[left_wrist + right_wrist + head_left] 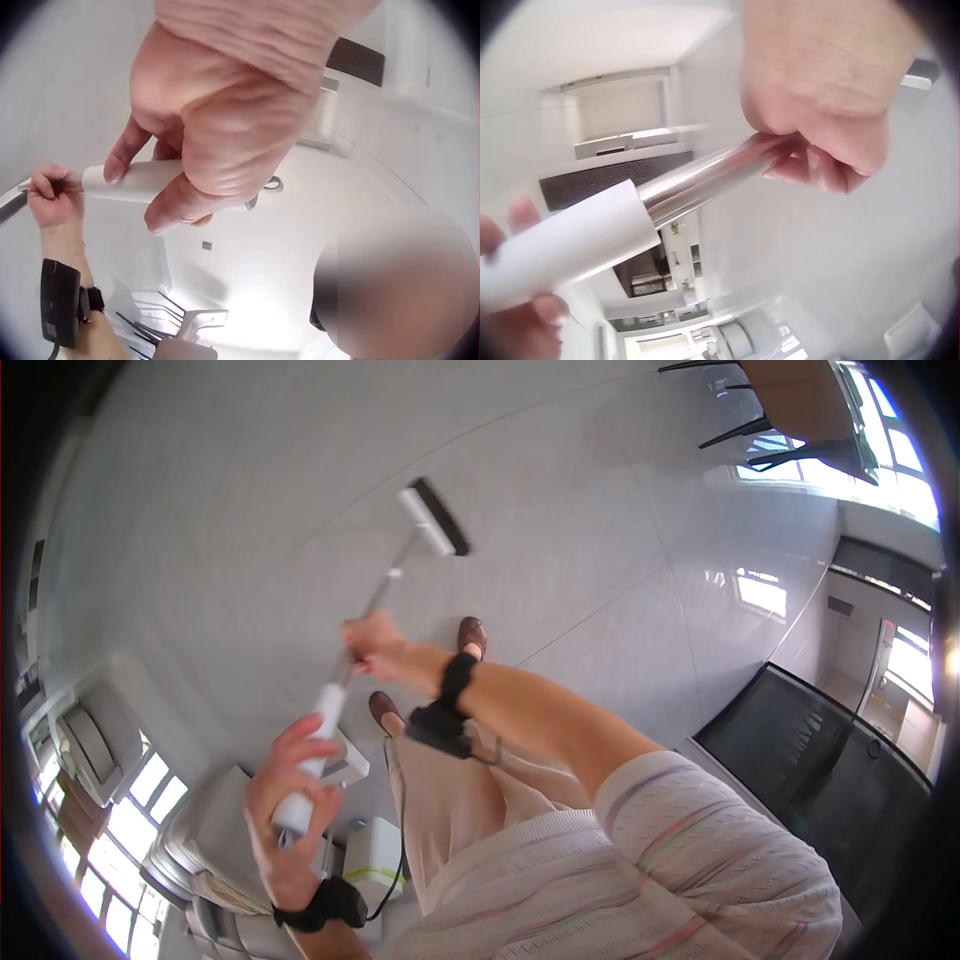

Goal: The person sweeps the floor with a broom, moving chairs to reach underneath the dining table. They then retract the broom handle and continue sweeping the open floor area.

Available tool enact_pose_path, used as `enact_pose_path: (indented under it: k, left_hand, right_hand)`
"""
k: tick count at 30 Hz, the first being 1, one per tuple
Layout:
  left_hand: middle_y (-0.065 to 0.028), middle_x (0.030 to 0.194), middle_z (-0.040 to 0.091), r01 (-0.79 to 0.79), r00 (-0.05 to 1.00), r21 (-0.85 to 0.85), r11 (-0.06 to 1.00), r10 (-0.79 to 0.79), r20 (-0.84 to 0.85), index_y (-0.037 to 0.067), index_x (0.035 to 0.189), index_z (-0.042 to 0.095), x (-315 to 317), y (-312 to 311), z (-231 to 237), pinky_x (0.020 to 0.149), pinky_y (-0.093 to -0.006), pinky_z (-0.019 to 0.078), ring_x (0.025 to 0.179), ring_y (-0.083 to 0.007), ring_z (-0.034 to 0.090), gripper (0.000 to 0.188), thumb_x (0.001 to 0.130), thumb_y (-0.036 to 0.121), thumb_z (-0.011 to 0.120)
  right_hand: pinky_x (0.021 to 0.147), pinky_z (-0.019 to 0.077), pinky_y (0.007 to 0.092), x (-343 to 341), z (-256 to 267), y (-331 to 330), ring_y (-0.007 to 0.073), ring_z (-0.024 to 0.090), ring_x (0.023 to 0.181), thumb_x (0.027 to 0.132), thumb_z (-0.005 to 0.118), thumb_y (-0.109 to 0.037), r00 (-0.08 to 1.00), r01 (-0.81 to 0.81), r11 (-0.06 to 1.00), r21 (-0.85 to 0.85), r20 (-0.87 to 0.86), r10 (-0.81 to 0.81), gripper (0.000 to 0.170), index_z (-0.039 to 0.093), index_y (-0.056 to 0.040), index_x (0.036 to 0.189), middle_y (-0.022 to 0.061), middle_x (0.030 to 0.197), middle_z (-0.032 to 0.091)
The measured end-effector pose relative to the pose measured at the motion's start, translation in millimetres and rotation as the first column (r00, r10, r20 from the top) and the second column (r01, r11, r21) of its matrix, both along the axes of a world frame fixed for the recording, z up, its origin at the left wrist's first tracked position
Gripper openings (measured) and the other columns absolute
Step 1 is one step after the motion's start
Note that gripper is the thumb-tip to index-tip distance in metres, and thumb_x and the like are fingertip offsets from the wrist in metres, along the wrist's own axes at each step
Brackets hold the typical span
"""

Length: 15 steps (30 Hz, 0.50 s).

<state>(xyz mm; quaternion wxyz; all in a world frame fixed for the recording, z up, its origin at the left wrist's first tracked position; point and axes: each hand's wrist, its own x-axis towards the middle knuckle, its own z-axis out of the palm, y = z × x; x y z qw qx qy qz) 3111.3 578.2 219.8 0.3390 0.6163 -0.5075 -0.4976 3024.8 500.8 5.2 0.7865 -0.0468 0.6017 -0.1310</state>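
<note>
Your left hand point(290, 790) has its thumb and fingers closed round the broom's white handle point(330, 712), near the top end. Your right hand point(375, 643) is wrapped round the metal pole point(705, 178), just below the handle. The broom point(394, 573) slants out ahead of you, its head point(430, 520) over the floor point(560, 510) beyond your shoes point(472, 632).

Only your left wrist view shows the small ring point(276, 184) at the handle's end clearly, and how your thumb opposes the fingers. Your right wrist view alone gives the joint of handle and pole up close. The head view is the one that shows the dark bristles point(441, 515) in full.

Your right palm hides the pole inside it. In your right wrist view the handle runs off the left edge, with only fingertips of your left hand beside it. The left wrist view cuts the head off at its edge. Both hands blur in the head view, and you can't tell there whether the bristles touch the floor.
</note>
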Motion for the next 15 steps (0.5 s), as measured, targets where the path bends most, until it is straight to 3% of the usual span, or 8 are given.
enact_pose_path:
  k: [4, 9, 10, 11, 12, 13, 14, 15]
  left_hand:
    - [-0.0101, 0.083, 0.061, 0.2, 0.95, -0.046, 0.979, -0.182, 0.255, 0.008, 0.062, 0.047, -37, -33, 34, 0.081, -0.0421, 0.0438, 0.097, -0.0344, 0.055, 0.022, 0.055, -0.006, 0.062]
    - [-0.0113, 0.083, 0.058, 0.452, 0.878, -0.157, 0.878, -0.408, 0.25, 0.009, 0.068, 0.048, -33, -56, 61, 0.072, -0.0404, 0.0513, 0.096, -0.0366, 0.054, 0.022, 0.055, -0.004, 0.061]
    - [-0.0145, 0.089, 0.059, 0.505, 0.863, -0.165, 0.847, -0.496, 0.097, 0.007, 0.069, 0.048, -35, -69, 64, 0.078, -0.0444, 0.0475, 0.098, -0.0385, 0.053, 0.018, 0.061, -0.003, 0.062]
    - [-0.0178, 0.094, 0.059, 0.553, 0.819, -0.183, 0.813, -0.571, -0.057, 0.006, 0.07, 0.049, -38, -78, 65, 0.083, -0.0483, 0.0437, 0.101, -0.0404, 0.052, 0.016, 0.067, -0.002, 0.063]
    - [-0.0102, 0.087, 0.064, 0.496, 0.863, -0.175, 0.85, -0.505, -0.007, 0.007, 0.066, 0.054, -48, -76, 51, 0.077, -0.041, 0.0481, 0.096, -0.035, 0.056, 0.014, 0.061, 0.005, 0.067]
    - [-0.0118, 0.093, 0.063, 0.458, 0.877, -0.169, 0.873, -0.475, -0.078, 0.006, 0.069, 0.054, -61, -80, 33, 0.081, -0.0414, 0.0461, 0.1, -0.0349, 0.054, 0.013, 0.062, 0.004, 0.065]
    - [-0.0135, 0.098, 0.062, 0.419, 0.885, -0.161, 0.894, -0.442, -0.149, 0.006, 0.071, 0.055, -76, -87, 11, 0.085, -0.0417, 0.044, 0.105, -0.0348, 0.052, 0.012, 0.063, 0.003, 0.064]
    - [-0.0137, 0.105, 0.059, 0.422, 0.872, -0.206, 0.883, -0.458, -0.173, 0.006, 0.073, 0.055, -95, -97, -16, 0.088, -0.0412, 0.0416, 0.109, -0.0347, 0.049, 0.012, 0.064, 0.003, 0.063]
  right_hand:
    - [0.031, 0.0288, 0.0308, 6, 37, -37, 0.0175, 0.04, 0.036, 0.071, 0.053, -0.008, 0.967, 0.023, 0.997, -0.076, 0.253, -0.003, 0.018, 0.044, -0.0019, 0.057, 0.0089, 0.051, 0.044]
    - [0.033, 0.0337, 0.0279, -46, 78, -48, 0.0167, 0.046, 0.04, 0.073, 0.055, -0.014, 0.932, 0.102, 0.982, -0.161, 0.36, -0.038, 0.018, 0.046, 0.0008, 0.066, 0.011, 0.056, 0.051]
    - [0.033, 0.0343, 0.0274, -66, 78, -49, 0.0159, 0.046, 0.041, 0.074, 0.056, -0.015, 0.93, 0.107, 0.979, -0.176, 0.367, -0.036, 0.02, 0.047, 0.002, 0.07, 0.0106, 0.058, 0.051]
    - [0.033, 0.0354, 0.0274, -87, 71, -47, 0.0155, 0.047, 0.042, 0.074, 0.057, -0.015, 0.963, 0.114, 0.977, -0.179, 0.261, -0.064, 0.021, 0.047, 0.0022, 0.071, 0.0103, 0.06, 0.052]
    - [0.034, 0.0365, 0.0274, -109, 66, -47, 0.015, 0.048, 0.043, 0.074, 0.059, -0.016, 0.984, 0.121, 0.976, -0.182, 0.152, -0.093, 0.022, 0.047, 0.0024, 0.072, 0.01, 0.062, 0.052]
    - [0.033, 0.0375, 0.0282, -132, 77, -55, 0.0151, 0.049, 0.043, 0.075, 0.06, -0.016, 0.954, 0.299, 0.943, -0.147, 0.074, -0.291, 0.022, 0.049, 0.0029, 0.074, 0.0086, 0.063, 0.052]
    - [0.033, 0.0393, 0.0294, -161, 73, -61, 0.0168, 0.051, 0.045, 0.075, 0.061, -0.015, 0.956, 0.267, 0.945, -0.19, -0.069, -0.284, 0.019, 0.052, 0.0019, 0.074, 0.0081, 0.063, 0.053]
    - [0.037, 0.0414, 0.0307, -198, 14, -54, 0.0172, 0.052, 0.049, 0.075, 0.06, -0.013, 0.956, 0.224, 0.951, -0.212, -0.14, -0.257, 0.015, 0.055, 0.0012, 0.076, 0.0072, 0.064, 0.054]
